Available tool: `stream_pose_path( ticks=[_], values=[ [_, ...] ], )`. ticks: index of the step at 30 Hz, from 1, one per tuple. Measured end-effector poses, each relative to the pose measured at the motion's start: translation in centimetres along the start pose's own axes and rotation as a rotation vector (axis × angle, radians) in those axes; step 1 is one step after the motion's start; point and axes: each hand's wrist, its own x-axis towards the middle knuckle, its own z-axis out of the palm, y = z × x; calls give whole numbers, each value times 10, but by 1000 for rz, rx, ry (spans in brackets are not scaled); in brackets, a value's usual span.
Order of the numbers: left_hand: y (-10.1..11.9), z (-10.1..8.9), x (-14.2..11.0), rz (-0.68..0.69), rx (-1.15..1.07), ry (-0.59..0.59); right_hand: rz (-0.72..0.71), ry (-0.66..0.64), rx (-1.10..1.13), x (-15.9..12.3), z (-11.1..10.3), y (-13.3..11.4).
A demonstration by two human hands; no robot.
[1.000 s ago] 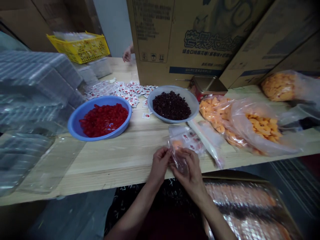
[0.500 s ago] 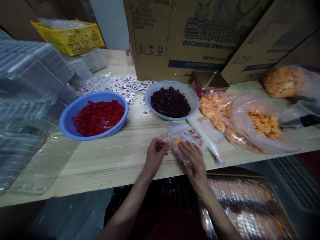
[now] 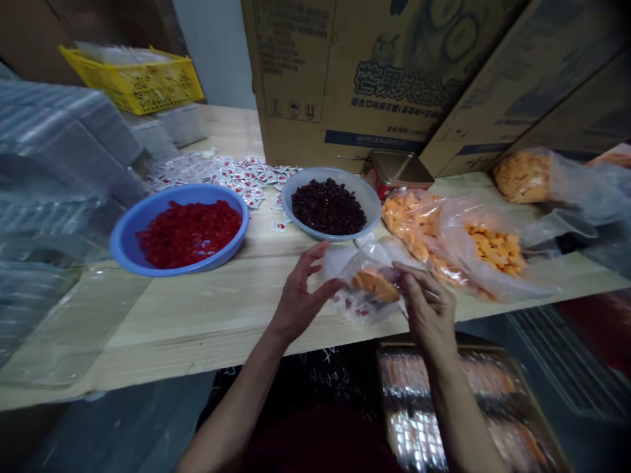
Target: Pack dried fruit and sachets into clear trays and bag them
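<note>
My right hand (image 3: 428,305) pinches the right edge of a small clear plastic packet (image 3: 375,284) with orange pieces inside, held just above the table. Beside its left end, my left hand (image 3: 305,292) has its thumb and fingers spread, with a gap between them and nothing gripped. Beneath the packet lies a clear sheet or bag (image 3: 362,310) with small red prints, partly covered by it. Behind my hands stand a pale bowl of dark dried pieces (image 3: 328,207) and, farther left, a blue bowl (image 3: 129,246) of red pieces.
Open bags of orange pieces (image 3: 493,249) lie at the right, near a scoop (image 3: 562,233). Small printed sachets (image 3: 231,172) are scattered at the back. Cartons (image 3: 300,66) and a tin (image 3: 399,167) stand behind. Clear trays (image 3: 59,144) are stacked left; a box of filled packs (image 3: 444,381) sits below the edge.
The packet has been raised from the table, with my right hand now at its right edge. My left hand has opened away from it. The view has shifted slightly.
</note>
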Motion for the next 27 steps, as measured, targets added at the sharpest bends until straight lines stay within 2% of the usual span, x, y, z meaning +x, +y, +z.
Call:
stream_pose_path(
  ticks=[2,5,10,12,16,20,22,24,26,27],
  values=[
    [7,5,5,8,-33,-52,-3,-68,23,-7,11,-2],
    [12,13,12,-8,-112,-59,-41,-145,63,-8,21,-6],
    [25,23,22,86,-248,32,7,-312,270,-3,21,-7],
    [30,25,24,106,-339,82,22,-295,308,-5,17,-5],
    [29,25,23,81,-446,120,79,-220,240,-11,10,-5],
    [21,23,16,24,-477,157,97,-255,273,-17,11,-5],
    [22,20,11,31,-389,160,82,-295,279,-22,16,-1],
    [30,15,5,120,-166,161,92,-327,251,-26,24,4],
    [45,8,-2,328,194,152,121,-343,213,-31,30,8],
    [55,5,-5,447,398,110,129,-353,204,-33,33,9]
  ],
)
